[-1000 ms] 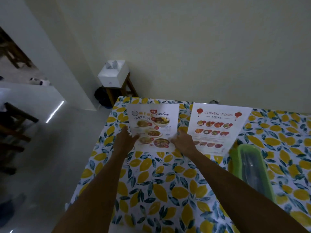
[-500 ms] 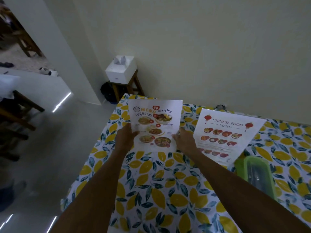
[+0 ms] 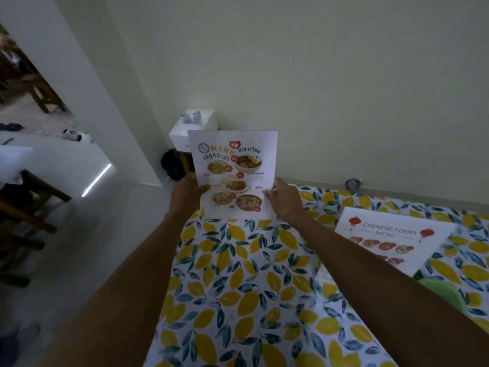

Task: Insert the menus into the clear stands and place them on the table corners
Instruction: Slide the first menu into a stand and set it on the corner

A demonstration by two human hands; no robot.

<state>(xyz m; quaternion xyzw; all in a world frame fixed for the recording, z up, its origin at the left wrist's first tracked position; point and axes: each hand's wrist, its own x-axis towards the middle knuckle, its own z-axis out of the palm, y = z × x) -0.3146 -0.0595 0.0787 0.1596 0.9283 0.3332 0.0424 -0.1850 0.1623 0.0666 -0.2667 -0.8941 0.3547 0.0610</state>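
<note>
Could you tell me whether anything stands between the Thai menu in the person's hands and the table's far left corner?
Nothing visible does. The left hand and right hand hold the Thai menu upright right at that corner; the tablecloth there is bare. The Chinese food menu lies off to the right.

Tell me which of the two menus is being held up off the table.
The Thai menu, gripped at its lower edges by the left hand and right hand. The Chinese food menu lies flat on the tablecloth, untouched.
</note>
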